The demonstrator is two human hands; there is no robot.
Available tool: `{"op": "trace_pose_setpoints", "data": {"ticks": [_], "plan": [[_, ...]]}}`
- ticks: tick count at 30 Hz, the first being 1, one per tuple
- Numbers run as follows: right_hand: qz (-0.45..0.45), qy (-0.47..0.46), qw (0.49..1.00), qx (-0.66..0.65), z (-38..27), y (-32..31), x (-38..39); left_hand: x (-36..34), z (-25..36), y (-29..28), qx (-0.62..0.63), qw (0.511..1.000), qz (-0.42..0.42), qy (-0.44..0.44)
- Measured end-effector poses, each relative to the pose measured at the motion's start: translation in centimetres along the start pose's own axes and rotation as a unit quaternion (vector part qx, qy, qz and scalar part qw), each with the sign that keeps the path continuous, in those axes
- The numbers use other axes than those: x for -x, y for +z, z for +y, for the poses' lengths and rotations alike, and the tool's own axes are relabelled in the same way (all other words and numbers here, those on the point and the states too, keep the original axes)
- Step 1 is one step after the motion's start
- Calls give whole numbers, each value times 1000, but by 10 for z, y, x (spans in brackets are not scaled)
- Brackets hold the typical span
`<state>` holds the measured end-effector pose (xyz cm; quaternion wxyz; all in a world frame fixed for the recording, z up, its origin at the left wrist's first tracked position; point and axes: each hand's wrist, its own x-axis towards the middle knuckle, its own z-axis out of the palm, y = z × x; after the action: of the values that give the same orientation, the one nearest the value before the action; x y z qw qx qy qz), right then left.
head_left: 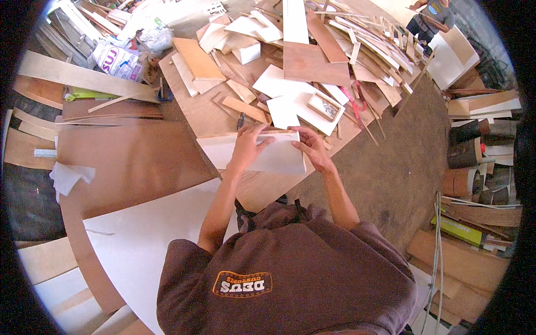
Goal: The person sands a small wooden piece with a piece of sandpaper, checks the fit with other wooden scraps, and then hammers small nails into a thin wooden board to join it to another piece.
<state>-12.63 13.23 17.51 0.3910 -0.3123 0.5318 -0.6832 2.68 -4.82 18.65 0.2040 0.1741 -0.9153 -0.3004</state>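
Observation:
A long white board with a wooden strip along its far edge stands in front of me at the near end of the worktable. My left hand is closed over that edge, its thumb against the white face. At the board's right end, the fingers and thumb of my right hand pinch the corner. A small dark tool shows just beyond my left fingers; whether they touch it I cannot tell. Past my hands lie white offcuts and a small wooden frame.
Scrap wood and panels cover the table's far part. At left are a large brown sheet, a white sheet and a crumpled white cloth. Stacked boards line the right side. Another person is at the far right.

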Motion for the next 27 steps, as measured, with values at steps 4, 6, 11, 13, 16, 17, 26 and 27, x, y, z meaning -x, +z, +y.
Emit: {"op": "trace_pose_setpoints", "data": {"ticks": [4, 6, 11, 13, 16, 17, 26, 27], "plan": [[24, -37, 996, 77, 12, -11, 1, -5, 8, 2, -6, 993, -90, -75], [34, -51, 991, 116, 19, -11, 1, 4, 2, 13, -4, 999, -35, 32], [55, -37, 983, 171, 44, -22, 16, 16, 0, 37, -41, 999, -17, 31], [88, -29, 957, 274, 62, -26, 25, 22, -6, 43, -32, 998, -50, 12], [127, -6, 962, 242, 77, -20, 38, 33, -20, 51, -36, 994, -102, -4], [122, -1, 964, 237, 79, -20, 41, 40, -17, 50, -78, 993, -92, 1], [159, -127, 845, 495, 55, -5, 30, 74, -63, 2, -84, 988, -100, -81], [154, -125, 846, 495, 44, 3, 24, 75, -68, 0, -81, 989, -111, -59]]}}
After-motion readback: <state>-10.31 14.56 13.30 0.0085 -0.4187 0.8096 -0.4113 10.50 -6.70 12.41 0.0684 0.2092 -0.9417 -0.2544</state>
